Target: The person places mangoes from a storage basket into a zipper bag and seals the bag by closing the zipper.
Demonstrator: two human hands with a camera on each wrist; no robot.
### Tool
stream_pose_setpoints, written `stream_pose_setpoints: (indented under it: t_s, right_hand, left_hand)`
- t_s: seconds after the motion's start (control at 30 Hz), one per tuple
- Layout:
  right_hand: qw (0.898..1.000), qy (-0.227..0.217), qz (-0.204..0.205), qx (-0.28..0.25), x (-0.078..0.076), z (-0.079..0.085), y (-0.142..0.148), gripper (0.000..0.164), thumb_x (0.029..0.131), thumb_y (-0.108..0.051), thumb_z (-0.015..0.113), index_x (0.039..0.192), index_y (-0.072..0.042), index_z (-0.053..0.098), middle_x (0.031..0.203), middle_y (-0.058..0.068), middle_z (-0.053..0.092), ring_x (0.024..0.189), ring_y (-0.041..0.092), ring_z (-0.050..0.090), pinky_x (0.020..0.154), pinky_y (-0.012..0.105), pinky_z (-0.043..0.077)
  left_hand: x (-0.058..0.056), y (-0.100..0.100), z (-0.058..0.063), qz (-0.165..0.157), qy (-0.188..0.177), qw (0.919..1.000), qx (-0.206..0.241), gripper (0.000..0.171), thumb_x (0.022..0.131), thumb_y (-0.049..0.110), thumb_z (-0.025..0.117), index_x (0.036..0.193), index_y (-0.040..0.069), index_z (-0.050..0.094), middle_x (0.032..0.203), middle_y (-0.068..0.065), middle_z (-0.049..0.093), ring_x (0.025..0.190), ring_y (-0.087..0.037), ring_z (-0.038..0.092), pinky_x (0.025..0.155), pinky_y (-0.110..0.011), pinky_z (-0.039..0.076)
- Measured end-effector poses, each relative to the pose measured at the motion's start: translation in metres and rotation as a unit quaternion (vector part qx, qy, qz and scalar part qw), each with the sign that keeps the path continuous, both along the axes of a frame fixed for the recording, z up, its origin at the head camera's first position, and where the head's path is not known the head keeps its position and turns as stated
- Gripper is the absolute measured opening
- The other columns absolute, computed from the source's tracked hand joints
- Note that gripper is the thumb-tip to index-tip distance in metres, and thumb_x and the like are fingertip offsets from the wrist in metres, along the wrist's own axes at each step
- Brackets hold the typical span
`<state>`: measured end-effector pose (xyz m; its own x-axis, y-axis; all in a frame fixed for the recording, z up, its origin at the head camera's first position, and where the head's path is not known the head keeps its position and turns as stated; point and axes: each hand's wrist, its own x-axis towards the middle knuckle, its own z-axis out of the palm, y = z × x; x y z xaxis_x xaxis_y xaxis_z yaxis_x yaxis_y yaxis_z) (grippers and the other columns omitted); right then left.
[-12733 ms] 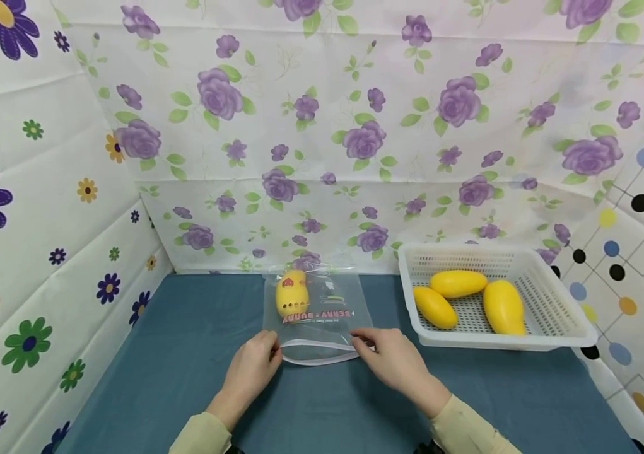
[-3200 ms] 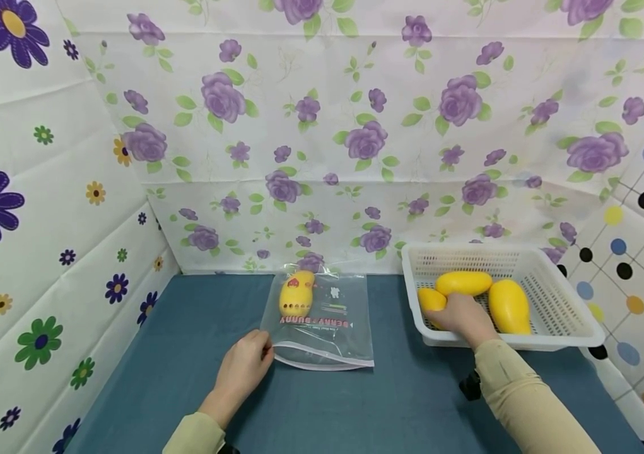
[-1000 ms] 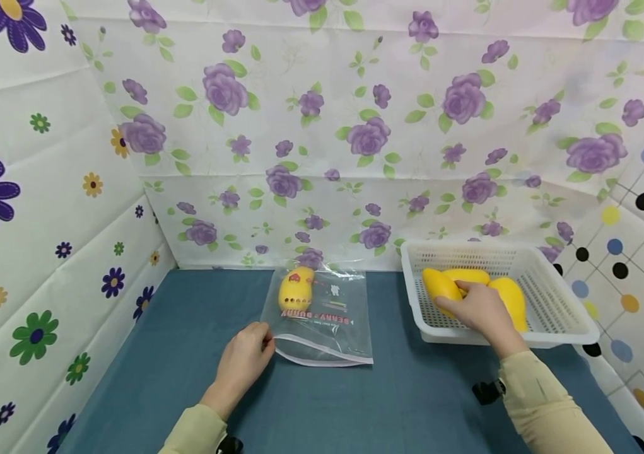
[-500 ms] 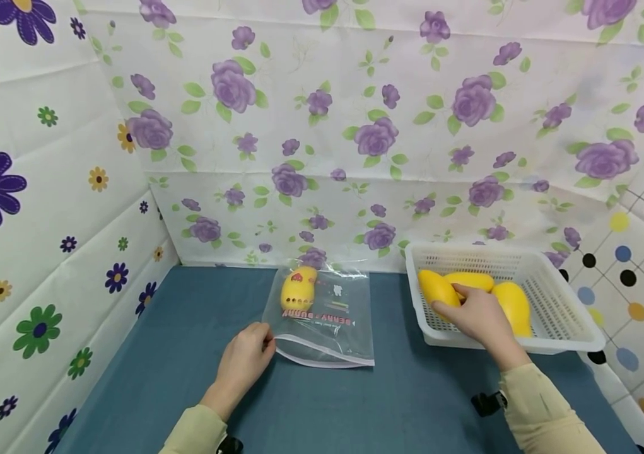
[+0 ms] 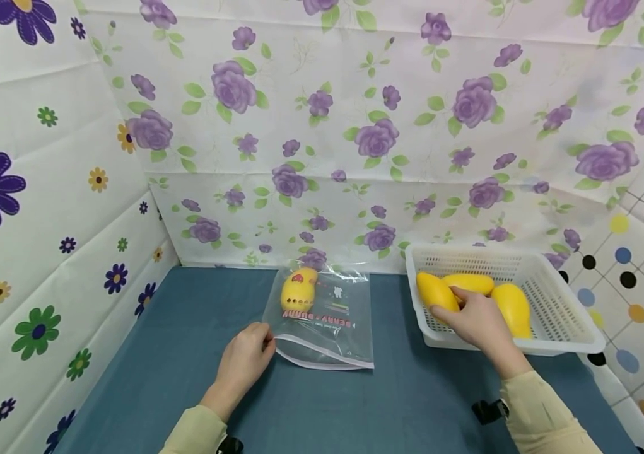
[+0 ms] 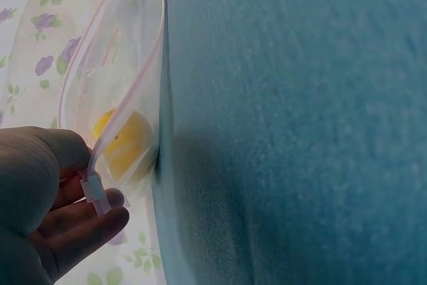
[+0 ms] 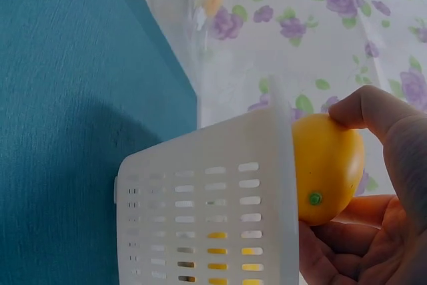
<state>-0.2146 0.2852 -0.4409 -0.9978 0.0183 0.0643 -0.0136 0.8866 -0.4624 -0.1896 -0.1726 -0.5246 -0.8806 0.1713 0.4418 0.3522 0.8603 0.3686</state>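
A clear zip bag [image 5: 327,343] with pink lettering lies on the table, its mouth toward me. Inside it is a yellow mango [image 5: 298,293]. My left hand [image 5: 245,356] pinches the left corner of the bag's mouth; in the left wrist view a small white slider [image 6: 92,188] shows between thumb and fingers. My right hand [image 5: 480,318] is over the white basket [image 5: 560,343], thumb and fingers round the leftmost mango [image 5: 436,291]. That mango [image 7: 327,165] shows a green stem spot in the right wrist view and stands at the basket's rim.
Two more mangoes lie in the basket, one at the back [image 5: 469,282] and one to the right [image 5: 511,309]. The blue table [image 5: 322,410] is enclosed by a flowered sheet [image 5: 322,126] behind and patterned sheets at both sides.
Since the first frame my right hand has left the bag, reached into the basket and taken hold of the leftmost mango, which is now tilted and raised. My left hand has stayed at the bag's corner.
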Motion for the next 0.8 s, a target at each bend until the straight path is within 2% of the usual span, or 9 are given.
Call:
stream_pose_setpoints:
  t_s: [0.2,0.43,0.8]
  right_hand:
    - [1.0,0.019,0.007,0.0,0.006,0.003,-0.005,0.095,0.094,-0.068,0.07,0.156,0.002,0.051,0.107,0.016,0.072,0.081,0.026,0.06,0.068,0.038,0.044]
    - [0.999,0.033,0.021,-0.006,0.011,0.007,-0.011,0.093,0.094,-0.066,0.071,0.156,0.001,0.051,0.083,0.004,0.065,0.07,0.02,0.058,0.064,0.036,0.045]
    - [0.998,0.058,0.031,-0.002,0.017,0.012,-0.021,0.089,0.094,-0.064,0.073,0.153,0.001,0.055,0.082,0.003,0.066,0.065,0.018,0.056,0.062,0.036,0.044]
  left_hand:
    - [-0.001,0.0,-0.001,0.0,-0.001,1.0,0.0,0.028,0.087,0.001,0.085,0.08,0.015,0.063,0.075,0.005,0.053,0.061,-0.007,0.049,0.055,-0.028,0.045]
    - [-0.001,0.001,-0.002,-0.002,0.001,1.0,0.0,0.029,0.087,0.001,0.086,0.079,0.016,0.062,0.074,0.006,0.052,0.061,-0.007,0.048,0.055,-0.027,0.045]
    - [0.0,0.003,-0.003,-0.008,0.016,0.9998,0.004,0.03,0.085,-0.001,0.086,0.079,0.016,0.062,0.075,0.005,0.053,0.061,-0.007,0.048,0.054,-0.027,0.045]
